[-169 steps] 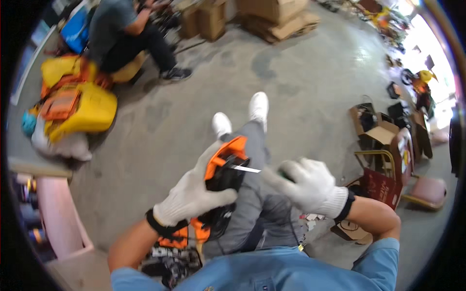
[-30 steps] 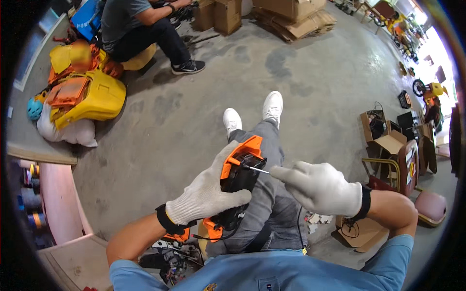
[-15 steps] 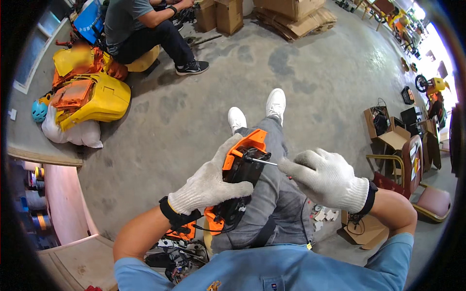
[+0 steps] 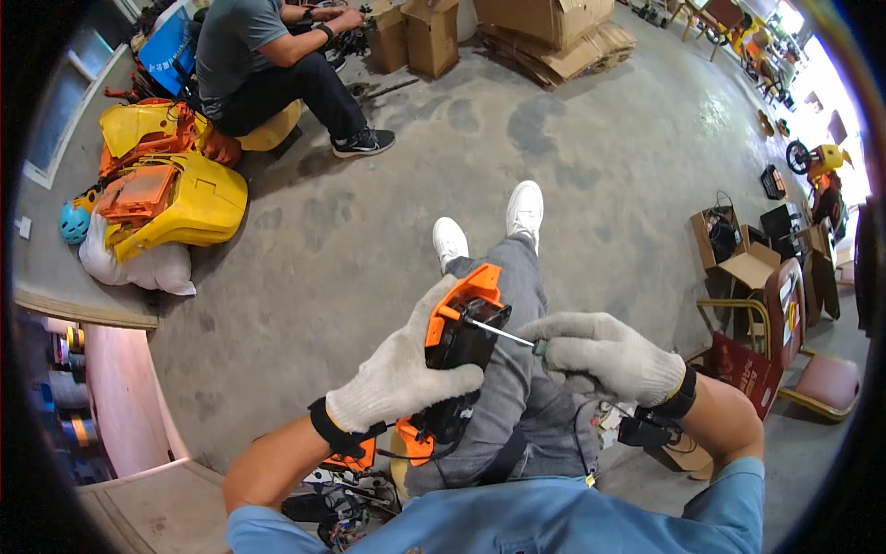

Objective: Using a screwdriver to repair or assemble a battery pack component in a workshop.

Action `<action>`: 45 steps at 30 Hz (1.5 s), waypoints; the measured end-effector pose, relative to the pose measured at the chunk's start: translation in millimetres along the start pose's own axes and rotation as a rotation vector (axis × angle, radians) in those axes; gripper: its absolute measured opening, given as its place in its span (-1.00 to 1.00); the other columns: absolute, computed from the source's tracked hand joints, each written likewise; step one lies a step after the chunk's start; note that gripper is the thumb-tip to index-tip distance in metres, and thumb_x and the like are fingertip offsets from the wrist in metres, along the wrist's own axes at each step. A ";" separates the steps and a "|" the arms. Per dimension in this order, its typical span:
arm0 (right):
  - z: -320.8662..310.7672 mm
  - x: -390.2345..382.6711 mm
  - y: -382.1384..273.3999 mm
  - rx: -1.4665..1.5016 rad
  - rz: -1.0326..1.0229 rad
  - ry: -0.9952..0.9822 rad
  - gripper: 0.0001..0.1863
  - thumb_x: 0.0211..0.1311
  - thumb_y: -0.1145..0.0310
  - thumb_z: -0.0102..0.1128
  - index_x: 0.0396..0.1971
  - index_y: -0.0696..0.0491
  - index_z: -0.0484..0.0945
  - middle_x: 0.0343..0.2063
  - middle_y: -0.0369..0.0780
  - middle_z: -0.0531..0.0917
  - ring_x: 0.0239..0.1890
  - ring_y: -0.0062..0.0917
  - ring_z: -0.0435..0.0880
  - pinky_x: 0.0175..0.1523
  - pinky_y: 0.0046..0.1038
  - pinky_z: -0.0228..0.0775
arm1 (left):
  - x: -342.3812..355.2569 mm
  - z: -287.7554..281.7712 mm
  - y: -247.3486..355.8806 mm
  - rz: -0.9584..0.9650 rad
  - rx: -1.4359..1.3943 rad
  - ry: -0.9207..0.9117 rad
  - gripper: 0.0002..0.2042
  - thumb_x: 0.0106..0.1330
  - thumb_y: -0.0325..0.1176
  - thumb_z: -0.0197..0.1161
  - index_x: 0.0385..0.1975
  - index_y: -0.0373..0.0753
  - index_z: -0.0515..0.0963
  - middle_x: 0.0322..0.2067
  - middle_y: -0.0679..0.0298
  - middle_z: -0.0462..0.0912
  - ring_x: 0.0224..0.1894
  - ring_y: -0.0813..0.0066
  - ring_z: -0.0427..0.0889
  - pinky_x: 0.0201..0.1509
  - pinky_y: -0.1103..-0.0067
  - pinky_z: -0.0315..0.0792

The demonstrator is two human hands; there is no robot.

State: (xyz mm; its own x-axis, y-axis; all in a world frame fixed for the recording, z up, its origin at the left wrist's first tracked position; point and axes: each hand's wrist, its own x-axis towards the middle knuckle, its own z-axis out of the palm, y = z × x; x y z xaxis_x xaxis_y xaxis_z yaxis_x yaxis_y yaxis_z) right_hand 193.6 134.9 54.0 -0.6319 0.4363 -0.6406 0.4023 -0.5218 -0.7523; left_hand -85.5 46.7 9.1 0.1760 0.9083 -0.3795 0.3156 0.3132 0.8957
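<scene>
Slanting across the grey trousers [image 4: 517, 392], a black housing [image 4: 452, 349] with orange pieces [image 4: 477, 277] at its two ends is held by the left hand [image 4: 406, 374], which is covered by a white knitted glove. The left fingers are wrapped around the housing's left side, and the thumb is laid across its near face; whether the housing is also supported by the thigh beneath cannot be told.

A screwdriver [image 4: 501, 333] is held by the right hand [image 4: 614, 355], gloved likewise: its green handle is pinched between narrow-set fingers, with the forefinger stretched out above it. The thin metal shaft is pointed leftward and slightly upward, and its tip is set against the upper part of the housing, just beside the upper orange piece.

Below the left wrist, another orange part [image 4: 358, 457] is partly hidden, and near it dark loose parts [image 4: 337, 503] are heaped. White shoes [image 4: 526, 210] are planted on the grey floor [image 4: 332, 249].

At the upper left, yellow and orange shells [image 4: 203, 198] are piled, with a blue helmet [image 4: 74, 223] and a white sack [image 4: 157, 266] placed beside them. A yellow seat [image 4: 274, 126] is occupied by another person [image 4: 245, 55], to whose right cardboard boxes [image 4: 432, 39] are stood. At the right, a chair [image 4: 784, 309] and an unfolded carton [image 4: 752, 265] are seen.
</scene>
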 end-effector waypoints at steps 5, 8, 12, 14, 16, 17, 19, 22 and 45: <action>2.6 -6.3 4.8 0.076 0.048 0.002 -0.45 0.56 0.23 0.14 0.40 0.22 0.51 -0.35 -0.39 0.63 -0.51 -0.80 0.47 -0.43 -0.66 0.32 | -0.9 -2.2 -7.1 -0.002 0.035 -0.017 0.27 0.12 -0.06 0.67 0.68 -0.31 -0.15 0.47 -0.12 0.38 0.55 0.10 0.35 0.63 0.33 0.19; -0.7 -13.4 14.7 -0.039 0.042 0.085 -0.47 0.57 0.19 0.14 0.36 0.21 0.54 -0.35 -0.40 0.63 -0.51 -0.80 0.47 -0.42 -0.65 0.33 | -1.7 -5.2 -11.3 -0.046 0.104 0.078 0.26 0.12 -0.15 0.67 0.67 -0.35 -0.16 0.46 -0.10 0.38 0.52 0.13 0.38 0.61 0.32 0.23; 3.6 -12.0 26.9 0.155 -0.114 0.220 -0.55 0.59 0.16 0.11 0.19 0.23 0.61 -0.31 -0.38 0.64 -0.35 -0.78 0.55 -0.25 -0.64 0.42 | -4.7 -22.4 -4.6 -0.041 -0.358 0.155 0.11 0.12 -0.31 0.64 0.62 -0.32 0.02 0.30 0.10 0.51 0.32 0.30 0.55 0.46 0.37 0.42; 14.0 -3.6 30.1 0.115 -0.173 0.253 -0.57 0.59 0.17 0.12 0.16 0.22 0.60 -0.31 -0.36 0.63 -0.33 -0.77 0.56 -0.21 -0.63 0.43 | -4.9 -37.8 3.4 0.048 -0.412 0.197 -0.04 0.15 -0.38 0.60 0.55 -0.29 0.16 0.19 0.18 0.58 0.19 0.41 0.63 0.32 0.41 0.56; 26.3 2.8 30.6 0.075 -0.180 0.303 -0.65 0.55 0.24 0.20 0.11 0.20 0.57 -0.32 -0.33 0.63 -0.31 -0.73 0.57 -0.18 -0.61 0.46 | -9.1 -51.1 11.3 0.146 -0.488 0.209 -0.20 0.20 -0.34 0.58 0.47 -0.21 0.35 0.13 0.33 0.60 0.15 0.45 0.63 0.30 0.43 0.59; 33.5 8.1 30.2 0.080 -0.188 0.289 -0.65 0.55 0.24 0.20 0.11 0.20 0.57 -0.32 -0.33 0.63 -0.31 -0.73 0.57 -0.18 -0.61 0.46 | -11.0 -55.6 14.9 0.106 -0.433 0.327 -0.26 0.23 -0.35 0.53 0.44 -0.24 0.38 0.11 0.30 0.62 0.13 0.42 0.67 0.28 0.40 0.61; 47.0 16.5 28.4 0.090 -0.253 0.237 -0.69 0.50 0.32 0.28 0.06 0.19 0.55 -0.32 -0.33 0.63 -0.32 -0.72 0.58 -0.18 -0.58 0.48 | -14.7 -61.9 20.9 0.146 -0.489 0.379 -0.28 0.28 -0.26 0.54 0.41 -0.27 0.38 0.09 0.28 0.63 0.09 0.40 0.71 0.24 0.38 0.65; 59.6 26.5 23.8 0.117 -0.256 0.171 -0.71 0.48 0.31 0.32 0.01 0.18 0.56 -0.32 -0.34 0.64 -0.37 -0.76 0.58 -0.28 -0.59 0.47 | -16.6 -62.6 27.4 0.230 -0.538 0.372 -0.28 0.35 -0.14 0.54 0.42 -0.27 0.37 0.11 0.25 0.64 0.10 0.37 0.73 0.25 0.36 0.67; 59.8 47.3 30.5 0.432 -0.382 -0.040 -0.19 0.50 0.08 0.36 0.56 0.10 0.24 -0.12 -0.34 0.66 -0.41 -0.81 0.58 -0.41 -0.70 0.50 | -8.6 -14.3 41.0 0.383 -0.809 0.398 -0.29 0.43 0.06 0.41 0.37 -0.35 0.39 0.12 -0.02 0.70 0.06 0.08 0.81 0.25 0.20 0.73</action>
State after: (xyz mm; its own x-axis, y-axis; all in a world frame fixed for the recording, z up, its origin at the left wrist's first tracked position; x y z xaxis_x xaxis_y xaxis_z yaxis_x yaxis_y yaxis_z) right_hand 136.4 95.7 10.0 -0.7073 0.6286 -0.3233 -0.1608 -0.5884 -0.7924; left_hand -87.5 55.7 52.4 -0.2408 0.9689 -0.0570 -0.4582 -0.0617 0.8867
